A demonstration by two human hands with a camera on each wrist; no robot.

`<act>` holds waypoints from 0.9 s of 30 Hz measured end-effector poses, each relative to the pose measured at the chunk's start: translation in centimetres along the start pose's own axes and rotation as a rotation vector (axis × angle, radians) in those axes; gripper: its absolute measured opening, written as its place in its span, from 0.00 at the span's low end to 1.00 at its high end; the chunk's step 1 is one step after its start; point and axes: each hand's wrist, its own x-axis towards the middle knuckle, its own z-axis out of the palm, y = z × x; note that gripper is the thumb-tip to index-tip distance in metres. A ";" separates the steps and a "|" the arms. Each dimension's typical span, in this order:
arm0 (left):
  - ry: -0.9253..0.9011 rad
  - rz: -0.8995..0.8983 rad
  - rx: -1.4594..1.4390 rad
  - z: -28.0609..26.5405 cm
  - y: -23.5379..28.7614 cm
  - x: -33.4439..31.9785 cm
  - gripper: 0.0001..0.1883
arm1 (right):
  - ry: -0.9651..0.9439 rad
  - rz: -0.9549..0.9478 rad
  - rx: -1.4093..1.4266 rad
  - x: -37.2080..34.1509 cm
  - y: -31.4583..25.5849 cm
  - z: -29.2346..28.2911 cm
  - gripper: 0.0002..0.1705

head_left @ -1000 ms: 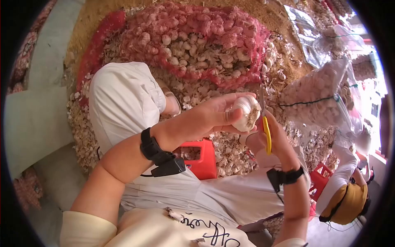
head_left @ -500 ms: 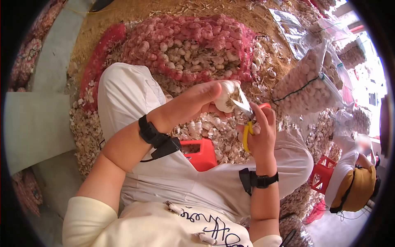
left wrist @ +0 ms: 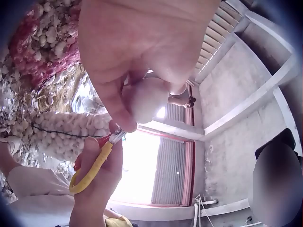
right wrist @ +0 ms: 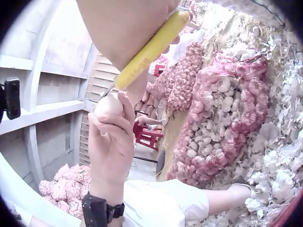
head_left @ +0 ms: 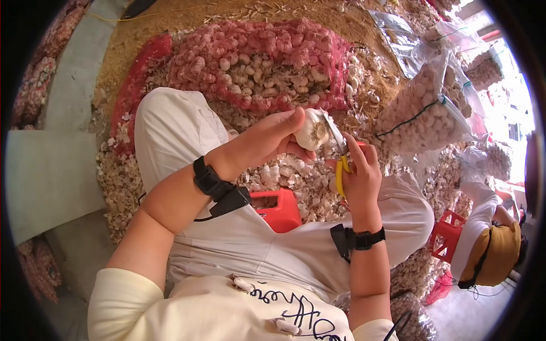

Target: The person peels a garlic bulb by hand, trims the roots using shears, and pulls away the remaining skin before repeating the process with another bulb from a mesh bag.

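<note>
My left hand [head_left: 280, 132] holds the garlic bulb [head_left: 312, 131] between thumb and fingers, root end turned to the scissors [head_left: 341, 166], I think so the blades [head_left: 335, 132] can reach it. My right hand [head_left: 363, 173] is curled round their handles. Beyond, the red net bag [head_left: 190, 65] lies open, probably placed near for easy taking.

Left hand [head_left: 278, 131]: fingers [head_left: 301, 152] round white garlic bulb [head_left: 311, 131], brown root end showing. Right hand [head_left: 362, 173] grips yellow-handled scissors [head_left: 340, 177], blades at bulb's edge. Beyond hands, open red mesh sack [head_left: 256, 38] heaped with garlic. Loose garlic skins [head_left: 318, 196] around. Red plastic object [head_left: 289, 213] near pale trousers [head_left: 239, 256]. Farther right: filled clear bag [head_left: 412, 111], second person [head_left: 492, 256].
</note>
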 end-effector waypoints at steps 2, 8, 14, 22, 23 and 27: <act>-0.010 0.007 -0.001 0.1 0.1 0.1 0.38 | -0.014 0.029 -0.017 -0.4 0.1 0.1 0.36; 0.071 0.162 0.032 0.1 0.8 0.1 0.41 | -0.042 0.191 0.272 -0.8 1.3 0.8 0.43; 0.169 0.284 0.085 -0.8 0.0 0.6 0.41 | -0.090 0.082 0.129 -0.3 -0.7 0.6 0.42; 0.234 0.311 0.237 -0.4 0.0 0.8 0.40 | -0.090 0.125 0.106 -0.5 -1.1 1.3 0.39; 0.234 0.309 0.236 -0.3 -0.1 0.8 0.40 | -0.106 0.165 0.116 -0.6 -1.0 1.5 0.38; 0.301 0.337 0.276 0.1 -0.4 0.9 0.39 | -0.081 0.144 0.045 -0.7 -1.5 1.6 0.37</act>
